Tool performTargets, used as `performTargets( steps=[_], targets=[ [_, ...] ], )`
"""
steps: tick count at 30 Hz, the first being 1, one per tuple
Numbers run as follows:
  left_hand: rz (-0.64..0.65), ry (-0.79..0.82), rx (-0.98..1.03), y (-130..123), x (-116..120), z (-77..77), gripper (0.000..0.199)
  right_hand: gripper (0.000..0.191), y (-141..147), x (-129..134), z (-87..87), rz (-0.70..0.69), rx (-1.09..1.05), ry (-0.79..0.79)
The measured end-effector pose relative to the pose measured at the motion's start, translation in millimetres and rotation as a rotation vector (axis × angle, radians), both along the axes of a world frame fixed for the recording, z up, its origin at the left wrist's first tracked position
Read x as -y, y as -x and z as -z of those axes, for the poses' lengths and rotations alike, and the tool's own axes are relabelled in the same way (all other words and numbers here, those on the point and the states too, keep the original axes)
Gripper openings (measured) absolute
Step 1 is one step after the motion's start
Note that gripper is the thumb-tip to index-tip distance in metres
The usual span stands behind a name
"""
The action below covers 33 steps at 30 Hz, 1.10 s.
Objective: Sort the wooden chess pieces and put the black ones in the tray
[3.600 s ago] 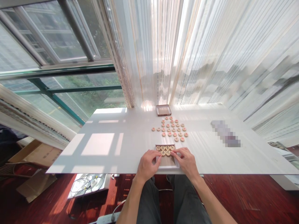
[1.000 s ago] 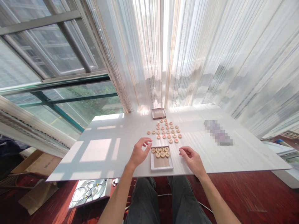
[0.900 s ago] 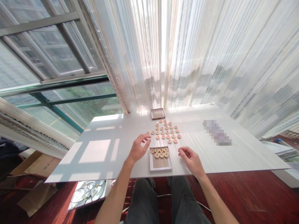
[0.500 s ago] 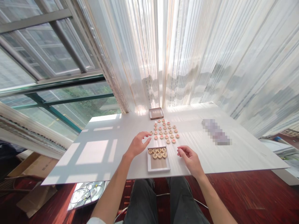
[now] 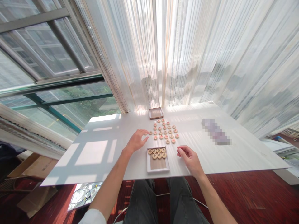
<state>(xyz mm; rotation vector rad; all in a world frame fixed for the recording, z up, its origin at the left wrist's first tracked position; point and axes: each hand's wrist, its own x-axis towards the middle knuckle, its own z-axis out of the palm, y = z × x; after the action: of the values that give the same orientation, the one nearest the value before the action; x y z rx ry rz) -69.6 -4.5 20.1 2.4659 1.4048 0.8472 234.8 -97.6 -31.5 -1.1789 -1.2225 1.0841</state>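
Note:
My left hand (image 5: 137, 140) is open beside the loose Chinese chess pieces. Its fingertips point at a dark-marked piece (image 5: 150, 133) at the left edge of the group, and I cannot tell whether they touch it. Thumb and forefinger are apart. My right hand (image 5: 189, 159) rests on the table with fingers curled together, and nothing shows in them. Between my hands sits a shallow open box (image 5: 160, 170) with two rows of dark-marked pieces (image 5: 159, 155) along its far side. Mostly red-marked round pieces (image 5: 166, 136) lie spread on the table beyond it.
The box lid (image 5: 156, 113) lies behind the pieces on the white table (image 5: 130, 124). A blurred-out object (image 5: 216, 132) lies to the right. Sheer curtains (image 5: 177, 62) hang behind the table, and a window (image 5: 51, 46) stands at the left.
My left hand has drawn back slightly to the left, uncovering more of the dark-marked piece by its fingertips. My right hand stays almost where it was.

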Motion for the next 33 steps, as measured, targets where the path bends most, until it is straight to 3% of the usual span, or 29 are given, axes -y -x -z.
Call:
performTargets(
  steps=[10, 17, 25, 33],
  targets=[
    [0.017, -0.035, -0.063, 3, -27, 2.3, 0.026, 0.032, 1, -1, -0.3, -0.002, -0.026, 0.005],
    [0.063, -0.024, -0.11, -10, -39, -3.9, 0.026, 0.035, 1, 0, -1.4, 0.004, -0.022, 0.005],
    [0.161, -0.017, -0.193, -60, -59, -13.7, 0.026, 0.032, 0, -1, -0.1, 0.01, -0.012, -0.001],
    [0.251, -0.016, -0.273, -117, -78, -14.8, 0.025, 0.03, -3, -4, 6.3, 0.187, -0.056, -0.038]
  ],
)
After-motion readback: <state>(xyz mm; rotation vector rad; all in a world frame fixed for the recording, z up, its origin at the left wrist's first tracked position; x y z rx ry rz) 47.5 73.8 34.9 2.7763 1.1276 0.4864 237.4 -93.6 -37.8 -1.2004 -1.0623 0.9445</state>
